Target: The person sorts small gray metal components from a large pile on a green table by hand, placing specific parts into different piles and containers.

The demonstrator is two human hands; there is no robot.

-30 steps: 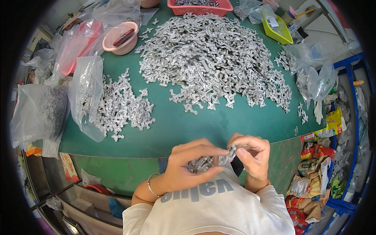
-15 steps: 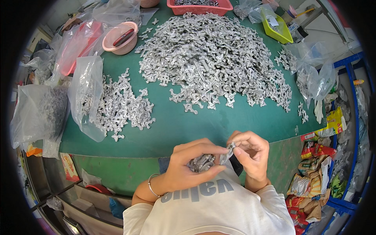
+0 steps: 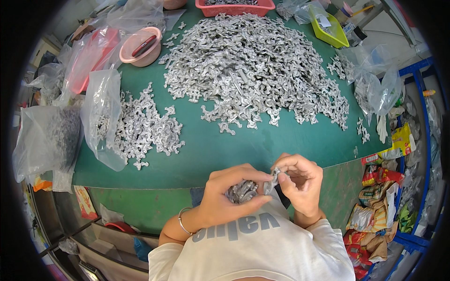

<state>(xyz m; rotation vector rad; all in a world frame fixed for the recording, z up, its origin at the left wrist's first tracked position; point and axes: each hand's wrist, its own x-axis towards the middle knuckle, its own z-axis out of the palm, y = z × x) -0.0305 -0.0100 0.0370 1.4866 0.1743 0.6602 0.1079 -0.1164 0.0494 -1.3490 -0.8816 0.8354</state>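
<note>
My left hand (image 3: 229, 189) is closed round a clump of small grey cast-metal parts (image 3: 242, 191), held against the palm. Between its thumb and forefinger stands one more metal part (image 3: 270, 185), tilted toward the right. My right hand (image 3: 302, 182) pinches the upper end of that same part with thumb and fingertips. Both hands are just off the table's near edge, in front of my shirt. Beyond them a large heap of similar silver-grey parts (image 3: 253, 70) covers the middle of the green table (image 3: 206, 161). A smaller pile (image 3: 147, 124) lies to the left.
At the far left, a pink bowl (image 3: 151, 56) holds a red-and-black tool (image 3: 144, 46). Clear plastic bags (image 3: 47, 136) crowd the left side. A red basket (image 3: 234, 10) and a yellow-green tray (image 3: 330, 35) stand at the back. Blue shelving (image 3: 424, 154) with packages is on the right.
Little has moved. The right fingertips have shifted slightly on the part, and the view has tilted a little. Both hands keep their hold.
</note>
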